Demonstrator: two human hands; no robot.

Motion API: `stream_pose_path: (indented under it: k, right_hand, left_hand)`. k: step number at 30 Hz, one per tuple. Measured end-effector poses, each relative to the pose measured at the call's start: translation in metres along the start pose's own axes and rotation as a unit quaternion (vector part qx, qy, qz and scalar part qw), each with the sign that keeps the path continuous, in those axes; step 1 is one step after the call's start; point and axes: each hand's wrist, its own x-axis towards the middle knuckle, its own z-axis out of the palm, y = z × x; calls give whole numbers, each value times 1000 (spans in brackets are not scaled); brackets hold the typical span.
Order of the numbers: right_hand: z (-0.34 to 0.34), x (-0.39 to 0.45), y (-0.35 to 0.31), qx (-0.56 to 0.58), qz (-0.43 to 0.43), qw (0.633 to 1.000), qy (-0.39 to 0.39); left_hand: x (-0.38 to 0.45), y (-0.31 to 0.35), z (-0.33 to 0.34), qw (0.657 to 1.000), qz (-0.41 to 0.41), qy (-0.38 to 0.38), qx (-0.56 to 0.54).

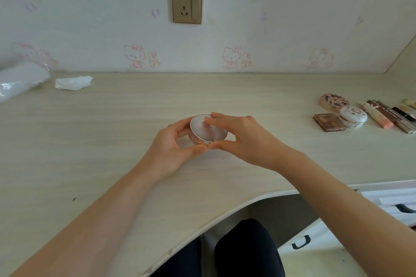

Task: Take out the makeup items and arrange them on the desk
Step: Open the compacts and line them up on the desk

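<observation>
A: State the surface and room.
B: Pale wood-grain desk [112, 132] against cartoon-cat wallpaper; wall socket [186, 4] above; crumpled tissue [73, 82] at far left.

A: Grip status?
B: Left hand [174, 145] and right hand [238, 139] both grasp the round compact [208, 129] at desk centre, lid closed.

A: Other items?
B: Makeup group [360, 116] at right edge, well apart.

Glossy, mirror-like compact [208, 128] with metallic rim; matt wood-grain desk [135, 114].
</observation>
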Motion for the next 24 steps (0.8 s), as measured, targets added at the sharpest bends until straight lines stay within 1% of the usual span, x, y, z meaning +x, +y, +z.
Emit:
stream_pose_path:
  k: [2,4,10,13,18,22,24]
  right_hand:
    - [0,1,-1,11,-6,1000,4]
    - [0,2,0,-6,-13,1000,0]
    - [-5,8,3,-29,-4,999,-41]
    - [-12,12,7,3,32,998,-55]
    - [-18,20,18,21,44,997,-57]
    - [-19,27,23,60,57,996,-41]
    - [-21,29,25,65,53,996,-41]
  left_hand:
    - [0,1,1,1000,-7,11,-3]
    - [-1,1,2,1000,-18,21,-6]
    - [2,0,4,999,-29,23,-17]
    - [9,2,7,999,-32,17,-17]
    - [23,2,7,998,-47,-22,-23]
    - [31,3,6,999,-47,5,-17]
    - [36,3,4,999,-45,6,-2]
